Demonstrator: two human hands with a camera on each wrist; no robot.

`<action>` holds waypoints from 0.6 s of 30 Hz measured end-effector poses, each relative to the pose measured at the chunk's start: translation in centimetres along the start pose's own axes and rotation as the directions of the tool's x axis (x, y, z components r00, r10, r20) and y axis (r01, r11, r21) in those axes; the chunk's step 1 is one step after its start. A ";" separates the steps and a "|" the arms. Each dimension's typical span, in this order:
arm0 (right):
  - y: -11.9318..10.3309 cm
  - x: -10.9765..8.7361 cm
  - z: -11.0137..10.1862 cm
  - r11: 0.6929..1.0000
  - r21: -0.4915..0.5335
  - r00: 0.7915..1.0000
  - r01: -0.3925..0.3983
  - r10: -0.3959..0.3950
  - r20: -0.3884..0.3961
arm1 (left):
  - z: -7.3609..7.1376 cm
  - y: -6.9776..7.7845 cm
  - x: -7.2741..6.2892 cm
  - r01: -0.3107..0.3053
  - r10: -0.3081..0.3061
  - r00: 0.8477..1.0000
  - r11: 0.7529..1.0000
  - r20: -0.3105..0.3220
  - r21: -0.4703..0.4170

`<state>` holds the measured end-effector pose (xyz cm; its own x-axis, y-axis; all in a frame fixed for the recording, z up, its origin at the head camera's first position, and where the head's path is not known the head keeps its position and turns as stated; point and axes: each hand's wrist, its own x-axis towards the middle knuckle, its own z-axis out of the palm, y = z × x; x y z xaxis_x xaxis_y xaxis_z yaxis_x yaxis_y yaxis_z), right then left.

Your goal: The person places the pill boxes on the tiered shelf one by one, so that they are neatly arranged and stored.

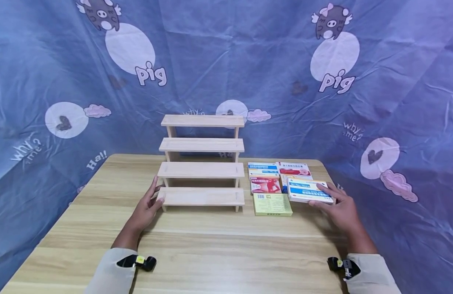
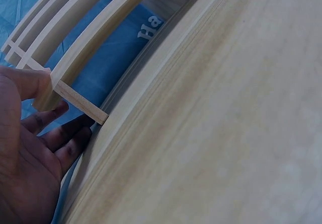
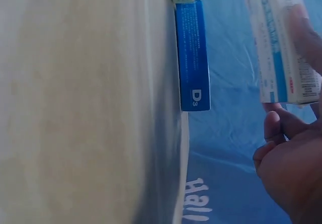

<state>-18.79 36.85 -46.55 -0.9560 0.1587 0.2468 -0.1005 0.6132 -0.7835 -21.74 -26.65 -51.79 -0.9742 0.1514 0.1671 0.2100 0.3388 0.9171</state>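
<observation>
Head: right hand [image 1: 338, 206] pinches the white-blue box [image 1: 309, 191] at its right end, by the other boxes [image 1: 267, 185]. Left wrist: left hand [image 2: 37, 151], partly curled, holds the wooden rack's [image 2: 100, 25] lowest step. Right wrist: box clear of table [image 3: 75, 103]; probably light, stiff, crushable (squeeze edges, not faces).

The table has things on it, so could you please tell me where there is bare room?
Bare: the table on the near side of the shelf, between both sleeves; the strip left of the left hand; all four steps. Crowded: right of the shelf, where boxes lie close together and the right hand holds another.
</observation>
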 end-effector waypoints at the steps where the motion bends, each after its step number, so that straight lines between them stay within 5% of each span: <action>1: -0.2 0.2 0.1 1.000 0.006 1.000 0.016 -0.016 -0.006 | 0.0 0.0 0.0 -0.002 0.002 1.000 1.000 0.000 -0.002; 7: -1.4 1.2 1.0 0.997 0.016 0.997 0.077 -0.076 -0.026 | -0.2 -0.1 0.0 -0.009 0.009 1.000 1.000 -0.004 0.002; 18: -3.9 2.9 2.6 0.994 0.098 0.997 0.051 -0.046 -0.054 | 0.0 -0.3 0.0 -0.024 0.024 1.000 1.000 -0.008 0.016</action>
<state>-21.87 32.91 -44.26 -0.9340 0.1718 0.3133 -0.1759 0.5422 -0.8216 -21.79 -26.77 -52.06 -0.9695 0.1518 0.1922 0.2346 0.3501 0.9069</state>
